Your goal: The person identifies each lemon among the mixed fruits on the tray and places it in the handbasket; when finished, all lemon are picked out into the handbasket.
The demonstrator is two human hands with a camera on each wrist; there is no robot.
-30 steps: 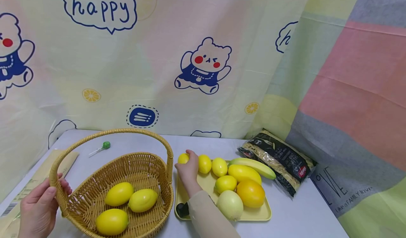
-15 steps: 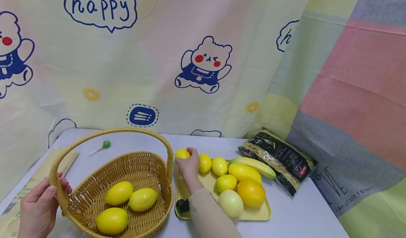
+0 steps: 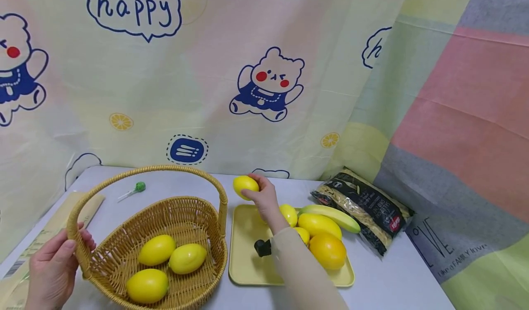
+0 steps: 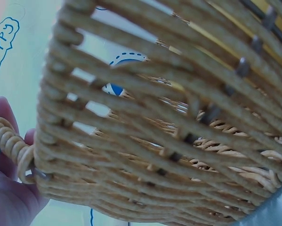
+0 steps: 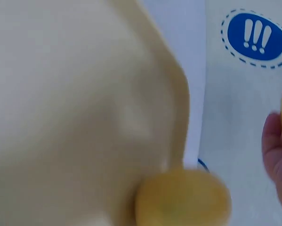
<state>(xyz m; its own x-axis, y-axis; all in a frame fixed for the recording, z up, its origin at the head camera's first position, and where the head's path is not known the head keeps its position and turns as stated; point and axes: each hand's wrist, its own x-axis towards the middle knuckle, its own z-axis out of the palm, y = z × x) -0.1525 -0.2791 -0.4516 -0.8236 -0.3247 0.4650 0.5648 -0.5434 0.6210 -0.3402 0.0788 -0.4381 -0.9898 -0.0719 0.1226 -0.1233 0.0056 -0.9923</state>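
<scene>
My right hand (image 3: 262, 194) pinches a small yellow lemon (image 3: 245, 185) and holds it above the far edge of the pale yellow tray (image 3: 247, 255). In the right wrist view a finger (image 5: 276, 150) shows at the right edge, with another lemon (image 5: 183, 200) lying on the tray (image 5: 65, 117) below. My left hand (image 3: 53, 266) grips the rim of the wicker basket (image 3: 188, 209) where the handle (image 3: 124, 176) meets it. The left wrist view is filled by the basket wall (image 4: 169, 122), with my fingers (image 4: 4, 188) around the rim. Three large lemons (image 3: 171, 259) lie in the basket.
On the tray lie more lemons (image 3: 288, 214), a banana (image 3: 330, 214), a yellow mango (image 3: 319, 225) and an orange (image 3: 327, 250). A dark packet of pasta (image 3: 363, 209) lies to the right. A green lollipop (image 3: 134, 189) and a cardboard sheet (image 3: 49, 232) lie at the left. Patterned cloth hangs behind.
My right hand has lifted the small lemon off the tray's far left corner, up and slightly right. My arm now hides the pale round fruit. The left hand has stayed on the basket.
</scene>
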